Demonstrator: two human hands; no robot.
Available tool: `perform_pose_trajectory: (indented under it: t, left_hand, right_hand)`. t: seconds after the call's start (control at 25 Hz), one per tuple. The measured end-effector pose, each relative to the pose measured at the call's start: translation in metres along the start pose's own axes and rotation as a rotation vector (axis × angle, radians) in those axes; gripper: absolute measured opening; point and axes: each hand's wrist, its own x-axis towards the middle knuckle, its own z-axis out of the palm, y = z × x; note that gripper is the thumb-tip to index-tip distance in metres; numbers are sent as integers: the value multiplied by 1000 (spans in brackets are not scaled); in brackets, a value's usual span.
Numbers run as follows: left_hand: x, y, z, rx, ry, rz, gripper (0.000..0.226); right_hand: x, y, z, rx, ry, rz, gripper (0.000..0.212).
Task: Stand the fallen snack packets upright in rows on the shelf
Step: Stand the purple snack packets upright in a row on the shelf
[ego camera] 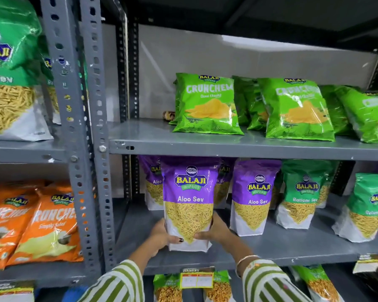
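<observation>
The purple Aloo Sev packet is seen upright at the front of the lower shelf, its base resting on the shelf near the edge, with a second Aloo Sev packet at its 3 o'clock and more purple packs behind at 11 and 1 o'clock. It is judged light and soft: a crinkly film pouch, glossy and likely slippery, the sev inside brittle, so hard squeezing is to be avoided. The lower corners, where the filled bottom gives some body, are judged the best hold. The left hand is wrapped on the packet's lower left edge, thumb laid across the front; the right hand is cupped on the lower right edge likewise. Both forearms, in striped sleeves, are raised from 6 o'clock, wrists angled inward.
</observation>
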Motion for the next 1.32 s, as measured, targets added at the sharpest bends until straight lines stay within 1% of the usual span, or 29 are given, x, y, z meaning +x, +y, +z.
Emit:
perform_pose_trajectory:
  t: [0.12, 0.24, 0.28, 0.4, 0.56, 0.6, 0.68, 0.76, 0.8, 0.88, 0.96, 1.12, 1.24, 1.32]
  left_hand:
    - [2, 0, 6, -7, 43, 40, 66]
    - [9, 2, 9, 7, 78, 64, 64]
    - [12, 2, 11, 4, 98, 81, 64]
    - [29, -6, 16, -19, 163, 143, 64]
    - [57, -29, 23, -32, 265, 125, 61]
    - [64, -34, 22, -13, 285, 124, 63]
    - [70, -43, 22, 28, 284, 95, 73]
    - [73, -49, 21, 88, 260, 77, 75]
    - [73, -50, 19, 120, 246, 66, 73]
    - [74, -51, 13, 123, 210, 41, 73]
    - [76, -50, 8, 113, 199, 10, 69]
    - [79, -49, 4, 63, 161, -6, 57]
    - [70, -55, -10, 51, 163, -3, 51]
    - [60, -62, -28, 56, 178, -1, 51]
  right_hand:
    - [6, 2, -3, -48, 3, -32, 122]
    - [12, -5, -5, -84, 6, -22, 105]
    - [16, -4, -4, -71, 18, -26, 105]
    - [33, 5, -1, -38, 77, -67, 114]
    - [64, 26, 9, -87, 64, -49, 99]
    - [69, 30, 12, -103, 69, -49, 96]
    - [74, 40, 18, -130, 85, -37, 92]
    - [74, 50, 21, -127, 85, -10, 94]
    - [74, 53, 20, -105, 78, 2, 100]
    - [71, 55, 15, -70, 44, 17, 114]
    - [72, 55, 11, -90, 6, 32, 117]
    - [81, 58, 20, -164, -4, 98, 104]
    - [75, 52, 37, -148, -6, 103, 89]
    - [63, 44, 54, -124, -19, 99, 79]
